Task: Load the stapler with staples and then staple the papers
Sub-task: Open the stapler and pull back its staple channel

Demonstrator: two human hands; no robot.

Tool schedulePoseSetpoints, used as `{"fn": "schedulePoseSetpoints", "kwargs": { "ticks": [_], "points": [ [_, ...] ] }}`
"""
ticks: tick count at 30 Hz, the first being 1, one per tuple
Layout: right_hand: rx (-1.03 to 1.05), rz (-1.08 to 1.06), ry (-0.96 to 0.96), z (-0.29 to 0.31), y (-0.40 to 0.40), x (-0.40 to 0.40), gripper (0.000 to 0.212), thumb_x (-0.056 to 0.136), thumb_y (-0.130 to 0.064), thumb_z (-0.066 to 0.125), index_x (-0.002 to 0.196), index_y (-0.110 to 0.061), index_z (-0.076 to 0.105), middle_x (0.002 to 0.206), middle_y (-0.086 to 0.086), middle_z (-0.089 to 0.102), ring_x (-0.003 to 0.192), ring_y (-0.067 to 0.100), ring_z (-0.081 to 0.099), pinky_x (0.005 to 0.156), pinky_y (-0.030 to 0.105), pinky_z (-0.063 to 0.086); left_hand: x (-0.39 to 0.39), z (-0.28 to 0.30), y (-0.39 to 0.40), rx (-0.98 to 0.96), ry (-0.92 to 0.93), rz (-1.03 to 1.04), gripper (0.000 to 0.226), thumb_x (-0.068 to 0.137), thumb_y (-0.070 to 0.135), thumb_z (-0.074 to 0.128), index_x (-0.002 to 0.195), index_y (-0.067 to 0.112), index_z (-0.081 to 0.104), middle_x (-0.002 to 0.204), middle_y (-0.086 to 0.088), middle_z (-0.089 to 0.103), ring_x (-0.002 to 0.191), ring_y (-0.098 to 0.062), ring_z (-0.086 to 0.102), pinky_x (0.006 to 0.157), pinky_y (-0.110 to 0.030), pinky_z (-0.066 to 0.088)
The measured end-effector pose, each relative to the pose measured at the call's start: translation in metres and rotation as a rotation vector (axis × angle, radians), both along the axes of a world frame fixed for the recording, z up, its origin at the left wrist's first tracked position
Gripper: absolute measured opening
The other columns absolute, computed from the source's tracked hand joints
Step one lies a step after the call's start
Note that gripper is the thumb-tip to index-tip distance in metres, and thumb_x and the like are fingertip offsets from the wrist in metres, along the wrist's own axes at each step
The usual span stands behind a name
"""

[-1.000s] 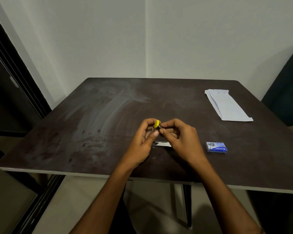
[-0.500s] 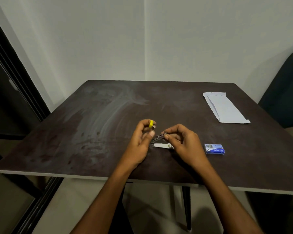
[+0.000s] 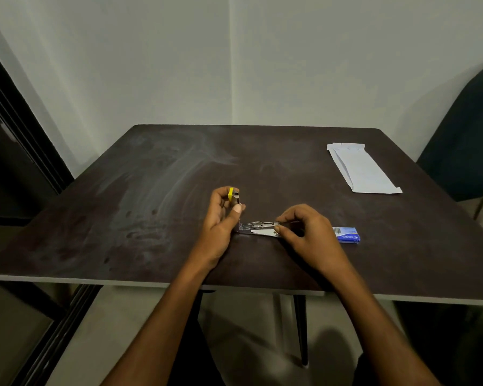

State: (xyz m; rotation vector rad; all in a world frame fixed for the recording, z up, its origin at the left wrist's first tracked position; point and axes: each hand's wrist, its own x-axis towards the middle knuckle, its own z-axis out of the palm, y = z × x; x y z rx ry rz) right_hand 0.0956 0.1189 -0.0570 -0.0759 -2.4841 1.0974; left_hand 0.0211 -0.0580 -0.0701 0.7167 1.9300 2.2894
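At frame centre, the left hand [image 3: 221, 227] was curled around the raised yellow-tipped top arm of the stapler [image 3: 258, 228], thumb pressed to it. The right hand [image 3: 304, 232] pinched the right end of the metal magazine, which lay flat on the dark table [image 3: 123, 218]. A blue staple box [image 3: 346, 234] sat just right of that hand; the folded white papers [image 3: 363, 171] lay at upper right, well apart. Compared with half a second earlier, the stapler was opened wider and the right hand had shifted rightward toward the box.
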Motion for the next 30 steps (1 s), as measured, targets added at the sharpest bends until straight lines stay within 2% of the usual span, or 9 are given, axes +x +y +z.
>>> {"fn": "schedulePoseSetpoints", "kwargs": {
  "ticks": [3, 7, 10, 14, 17, 20, 24, 26, 30],
  "points": [
    [0.088, 0.007, -0.066, 0.001, 0.003, 0.002, 0.007, 0.080, -0.018, 0.073, 0.080, -0.018, 0.066, 0.091, -0.007, 0.062, 0.083, 0.004, 0.058, 0.072, 0.006, 0.040, 0.004, -0.001, -0.003, 0.018, -0.022, 0.045, 0.025, 0.088, 0.017, 0.053, 0.106, 0.034, 0.054, 0.091, 0.019, 0.059, 0.096, -0.011, 0.058, 0.097, -0.027, 0.045],
    [0.150, 0.036, -0.104, 0.001, 0.006, 0.003, 0.010, 0.081, -0.018, 0.071, 0.078, -0.022, 0.062, 0.091, -0.005, 0.060, 0.084, 0.006, 0.055, 0.071, 0.005, 0.036, 0.010, -0.004, -0.012, 0.014, -0.034, 0.165, 0.025, 0.097, 0.003, 0.046, 0.113, 0.021, 0.047, 0.102, 0.001, 0.061, 0.093, 0.002, 0.065, 0.084, -0.012, 0.050],
    [0.169, 0.048, -0.113, 0.001, 0.007, 0.004, 0.012, 0.083, -0.018, 0.069, 0.077, -0.025, 0.061, 0.091, -0.006, 0.059, 0.085, 0.007, 0.054, 0.074, 0.011, 0.036, 0.016, -0.001, -0.013, 0.012, -0.032, 0.220, 0.026, 0.097, -0.003, 0.043, 0.118, 0.013, 0.042, 0.097, 0.005, 0.062, 0.088, 0.007, 0.066, 0.081, -0.008, 0.049],
    [0.201, 0.051, -0.117, 0.002, 0.009, 0.006, 0.010, 0.084, -0.018, 0.068, 0.077, -0.022, 0.061, 0.090, -0.007, 0.056, 0.083, 0.007, 0.053, 0.075, 0.017, 0.037, 0.017, -0.002, -0.022, -0.037, -0.030, 0.268, 0.035, 0.094, -0.009, 0.047, 0.119, 0.013, 0.040, 0.094, 0.004, 0.060, 0.085, 0.003, 0.067, 0.078, -0.007, 0.050],
    [0.235, 0.031, -0.116, 0.001, 0.013, 0.008, 0.010, 0.085, -0.017, 0.066, 0.077, -0.016, 0.059, 0.088, -0.006, 0.054, 0.080, 0.009, 0.051, 0.072, 0.018, 0.035, 0.016, -0.003, -0.040, -0.194, 0.010, 0.260, 0.031, 0.087, -0.004, 0.062, 0.103, 0.021, 0.056, 0.094, 0.003, 0.066, 0.081, 0.006, 0.066, 0.073, -0.006, 0.050],
    [0.248, 0.022, -0.117, 0.001, 0.017, 0.010, 0.007, 0.085, -0.016, 0.066, 0.080, -0.013, 0.062, 0.088, -0.004, 0.056, 0.079, 0.010, 0.052, 0.071, 0.017, 0.036, 0.013, -0.001, -0.057, -0.439, 0.074, 0.223, 0.029, 0.080, 0.006, 0.074, 0.088, 0.033, 0.067, 0.090, 0.009, 0.071, 0.079, 0.003, 0.065, 0.068, -0.006, 0.049],
    [0.267, 0.031, -0.122, 0.004, 0.018, 0.012, 0.007, 0.086, -0.015, 0.065, 0.081, -0.010, 0.063, 0.090, -0.003, 0.056, 0.080, 0.011, 0.052, 0.072, 0.018, 0.036, 0.013, 0.005, -0.064, -0.711, 0.149, 0.186, 0.022, 0.075, 0.016, 0.079, 0.092, 0.029, 0.073, 0.094, 0.013, 0.070, 0.096, -0.006, 0.060, 0.083, -0.018, 0.044],
    [0.280, 0.030, -0.130, 0.004, 0.018, 0.012, 0.008, 0.086, -0.016, 0.065, 0.082, -0.009, 0.063, 0.091, -0.002, 0.055, 0.081, 0.012, 0.053, 0.073, 0.019, 0.038, 0.013, 0.009, -0.063, -0.780, 0.186, 0.180, 0.024, 0.076, 0.018, 0.078, 0.097, 0.029, 0.074, 0.094, 0.013, 0.068, 0.099, -0.008, 0.056, 0.082, -0.015, 0.040],
    [0.284, 0.031, -0.116, 0.004, 0.018, 0.013, 0.009, 0.086, -0.016, 0.065, 0.079, -0.014, 0.061, 0.089, -0.004, 0.052, 0.078, 0.011, 0.050, 0.071, 0.019, 0.036, 0.014, 0.014, -0.060, -0.856, 0.233, 0.168, 0.024, 0.080, 0.018, 0.075, 0.102, 0.026, 0.074, 0.099, 0.007, 0.067, 0.102, -0.013, 0.055, 0.083, -0.019, 0.039]
  ]
}}
